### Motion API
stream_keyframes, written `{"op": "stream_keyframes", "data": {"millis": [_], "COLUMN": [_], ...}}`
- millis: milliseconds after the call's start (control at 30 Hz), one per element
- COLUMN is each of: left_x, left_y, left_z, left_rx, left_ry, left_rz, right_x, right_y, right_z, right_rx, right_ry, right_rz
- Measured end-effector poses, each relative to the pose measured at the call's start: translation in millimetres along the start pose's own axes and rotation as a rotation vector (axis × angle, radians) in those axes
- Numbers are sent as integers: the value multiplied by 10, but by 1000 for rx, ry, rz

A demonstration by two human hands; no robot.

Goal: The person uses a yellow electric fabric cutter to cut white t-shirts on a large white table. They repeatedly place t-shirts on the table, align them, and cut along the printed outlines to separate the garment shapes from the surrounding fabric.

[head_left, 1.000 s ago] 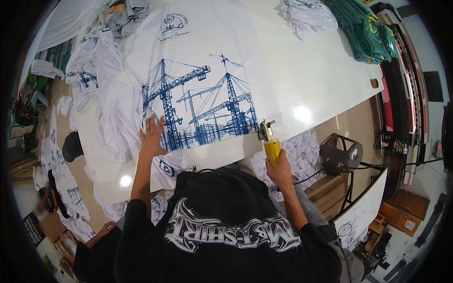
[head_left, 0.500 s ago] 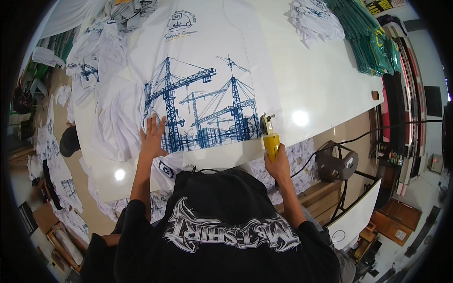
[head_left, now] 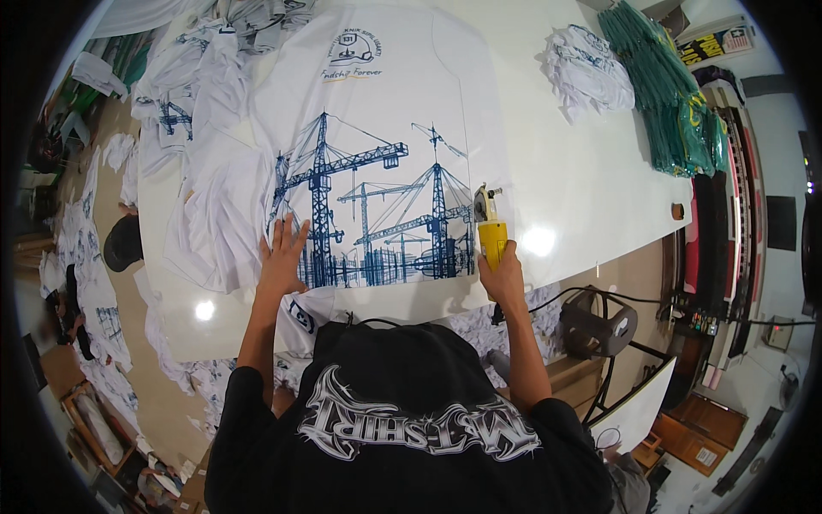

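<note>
Right hand, fingers gripping the yellow cutter, has edged forward; left hand stays flat.

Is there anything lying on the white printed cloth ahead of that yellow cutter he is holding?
Nothing visible does. The right hand grips the yellow cutter at the right edge of the white printed cloth, and the cloth beyond it lies flat and bare. The left hand presses the cloth well to the left, away from the blade.
</note>
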State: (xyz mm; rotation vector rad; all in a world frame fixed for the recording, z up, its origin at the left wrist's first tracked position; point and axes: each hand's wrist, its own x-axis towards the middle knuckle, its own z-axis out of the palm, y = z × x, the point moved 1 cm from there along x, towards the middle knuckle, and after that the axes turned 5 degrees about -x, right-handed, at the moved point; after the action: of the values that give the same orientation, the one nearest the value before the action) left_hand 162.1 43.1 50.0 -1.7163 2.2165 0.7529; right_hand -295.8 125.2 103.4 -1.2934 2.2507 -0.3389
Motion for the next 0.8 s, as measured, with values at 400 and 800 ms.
{"op": "stream_keyframes", "data": {"millis": [400, 800], "left_x": [5, -8], "left_y": [-24, -33], "left_z": [21, 19], "left_rx": [-13, -22], "left_ry": [35, 48], "left_rz": [16, 30], "right_x": [909, 1873], "right_y": [-353, -680], "right_z": [-25, -49], "right_rx": [-77, -97], "right_ry": [46, 55], "right_rz": [-92, -129]}}
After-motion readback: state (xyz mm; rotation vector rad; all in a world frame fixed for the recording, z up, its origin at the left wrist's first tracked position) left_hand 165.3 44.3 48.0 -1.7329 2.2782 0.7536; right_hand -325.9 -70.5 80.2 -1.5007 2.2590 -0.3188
